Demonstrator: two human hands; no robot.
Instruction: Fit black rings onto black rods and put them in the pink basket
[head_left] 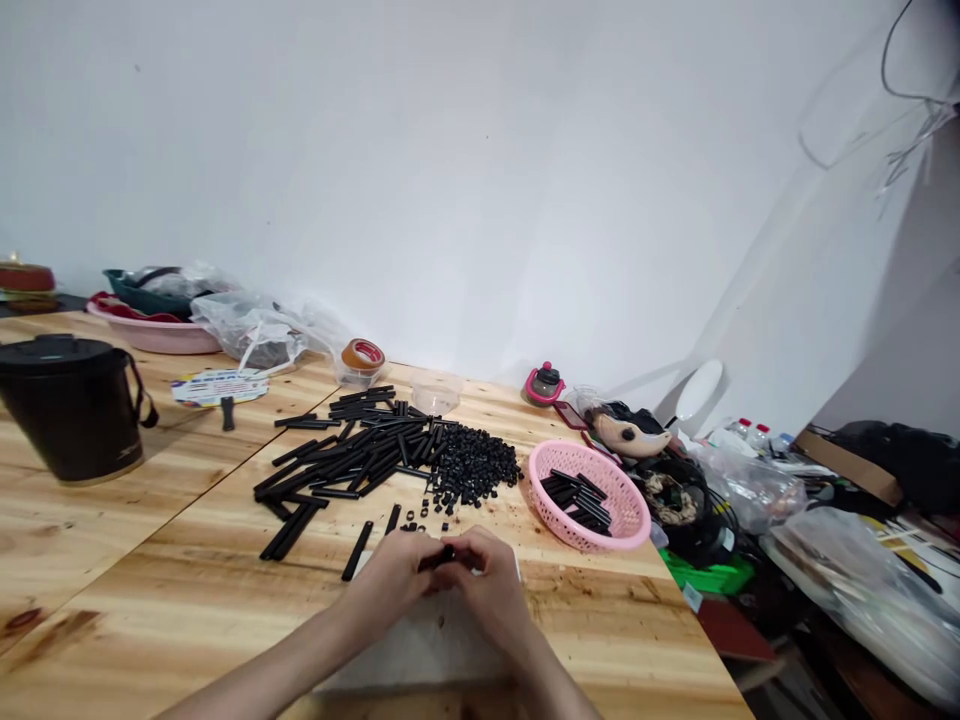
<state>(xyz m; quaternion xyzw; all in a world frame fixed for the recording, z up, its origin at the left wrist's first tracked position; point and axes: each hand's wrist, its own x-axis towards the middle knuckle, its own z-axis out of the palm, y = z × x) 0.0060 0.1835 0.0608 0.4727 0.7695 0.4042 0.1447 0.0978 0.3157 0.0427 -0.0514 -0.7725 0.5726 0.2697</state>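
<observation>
My left hand and my right hand meet at the front of the table, fingers closed around a small black piece. Most of that piece is hidden by my fingers, so I cannot tell whether it is a tube or a cap. Below my hands lies a pale sheet. Just beyond them are a few loose black bits and a single black tube. Farther back spreads a heap of black tubes, touching a pile of small black parts.
To the right stands a pink basket holding several black tubes. A black lidded bucket is at the left. Tape, a clear cup and plastic bags line the back. Clutter crowds the right side beyond the table edge.
</observation>
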